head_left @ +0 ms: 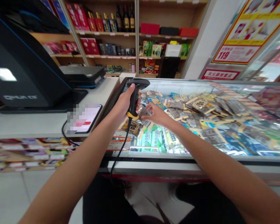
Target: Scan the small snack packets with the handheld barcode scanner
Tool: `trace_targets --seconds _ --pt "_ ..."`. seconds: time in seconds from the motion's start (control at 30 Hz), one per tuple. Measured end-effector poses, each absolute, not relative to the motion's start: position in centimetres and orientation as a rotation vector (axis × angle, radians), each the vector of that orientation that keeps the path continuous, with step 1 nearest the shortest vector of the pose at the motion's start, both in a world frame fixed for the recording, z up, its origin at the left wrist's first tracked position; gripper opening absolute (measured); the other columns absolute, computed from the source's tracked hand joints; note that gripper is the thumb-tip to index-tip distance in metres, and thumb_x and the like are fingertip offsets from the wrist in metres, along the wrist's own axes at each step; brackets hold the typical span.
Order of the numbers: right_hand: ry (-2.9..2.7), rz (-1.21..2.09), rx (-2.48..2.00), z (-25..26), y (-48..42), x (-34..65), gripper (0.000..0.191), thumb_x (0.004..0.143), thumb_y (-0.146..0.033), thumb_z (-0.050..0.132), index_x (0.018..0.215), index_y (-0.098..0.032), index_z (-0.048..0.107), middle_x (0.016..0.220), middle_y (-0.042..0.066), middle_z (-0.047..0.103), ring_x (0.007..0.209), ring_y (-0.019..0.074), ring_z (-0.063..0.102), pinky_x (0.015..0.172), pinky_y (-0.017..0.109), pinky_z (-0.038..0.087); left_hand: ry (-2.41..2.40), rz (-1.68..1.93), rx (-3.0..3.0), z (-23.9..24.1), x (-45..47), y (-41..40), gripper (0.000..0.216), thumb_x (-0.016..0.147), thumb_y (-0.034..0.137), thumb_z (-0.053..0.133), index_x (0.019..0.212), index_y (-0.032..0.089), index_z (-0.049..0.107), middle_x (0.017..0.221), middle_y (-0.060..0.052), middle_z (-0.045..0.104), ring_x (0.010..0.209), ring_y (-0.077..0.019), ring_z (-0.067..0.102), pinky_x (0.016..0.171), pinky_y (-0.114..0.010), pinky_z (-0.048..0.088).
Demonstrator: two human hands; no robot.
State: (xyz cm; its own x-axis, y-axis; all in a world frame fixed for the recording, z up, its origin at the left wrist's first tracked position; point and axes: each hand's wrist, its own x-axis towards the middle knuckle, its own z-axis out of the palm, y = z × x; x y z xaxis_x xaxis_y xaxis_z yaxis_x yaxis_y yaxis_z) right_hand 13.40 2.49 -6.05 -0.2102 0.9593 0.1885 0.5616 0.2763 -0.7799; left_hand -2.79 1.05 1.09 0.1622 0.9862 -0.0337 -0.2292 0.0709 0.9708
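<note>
My left hand [124, 101] is wrapped round the handle of a black barcode scanner [134, 100] with a yellow band at its base. Its head points away from me, and a black cable hangs from the handle's bottom. Close on the right, my right hand [159, 115] pinches a small clear-and-brown snack packet [144, 113] beside the scanner; its fingers partly cover it. Below both hands lies another brown snack packet [133, 127] with dark lettering. Many similar packets [202, 105] are heaped to the right on the glass top of the freezer [154, 166].
On the left counter [44, 126] lie a phone [90, 119] with a lit screen, a flat black scale [82, 74] and a large black till terminal [25, 71]. Shelves [107, 32] with bottles and boxes stand behind. The scanner cable [121, 149] drops over the freezer's front edge.
</note>
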Motion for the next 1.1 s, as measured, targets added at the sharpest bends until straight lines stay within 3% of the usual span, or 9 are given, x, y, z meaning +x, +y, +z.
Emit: trace_targets --seconds 0.23,0.53,0.8,1.0,1.1 --pt "-1.312 0.587 -1.160 -5.4 5.2 15.8 0.024 0.080 -0.028 0.065 0.088 -0.025 0.042 0.089 -0.001 0.053 0.087 0.0199 0.055 0.087 0.037 0.044 0.849 1.071 1.057 1.1 -2.7 0.9 0.052 0.096 0.069 0.048 0.090 0.018 0.060 0.054 0.002 0.056 0.036 -0.0103 0.048 0.036 -0.021 0.037" --pt "-1.260 0.521 -1.140 -5.0 5.9 17.7 0.029 0.075 -0.034 0.069 0.090 -0.025 0.046 0.089 0.000 0.056 0.087 0.0212 0.055 0.086 0.038 0.045 0.799 0.959 1.094 1.5 -2.7 0.5 0.055 0.095 0.068 0.047 0.098 0.016 0.063 0.052 0.003 0.052 0.035 -0.0105 0.045 0.035 -0.021 0.034" --pt "-1.341 0.367 -1.166 -4.9 5.8 18.0 0.029 0.076 -0.034 0.068 0.091 -0.025 0.044 0.094 0.001 0.056 0.091 0.0206 0.056 0.089 0.039 0.046 0.827 0.989 1.095 1.4 -2.8 0.8 0.053 0.095 0.069 0.048 0.089 0.018 0.060 0.052 0.003 0.052 0.035 -0.0100 0.045 0.035 -0.020 0.032" --pt "-1.476 0.086 -1.401 -2.0 4.9 22.8 0.041 0.084 -0.035 0.068 0.121 -0.027 0.053 0.084 0.001 0.061 0.081 0.0242 0.061 0.083 0.042 0.048 0.841 1.049 1.070 1.6 -2.9 0.9 0.051 0.098 0.065 0.045 0.081 0.019 0.057 0.052 0.002 0.053 0.034 -0.0102 0.045 0.036 -0.022 0.036" --pt "-1.568 -0.073 -1.662 -1.6 5.0 25.9 0.032 0.084 -0.036 0.070 0.113 -0.024 0.063 0.083 0.007 0.064 0.090 0.0305 0.063 0.087 0.047 0.048 0.851 1.050 1.060 1.6 -3.0 1.0 0.051 0.099 0.064 0.044 0.080 0.019 0.057 0.051 0.002 0.054 0.034 -0.0099 0.046 0.036 -0.021 0.035"
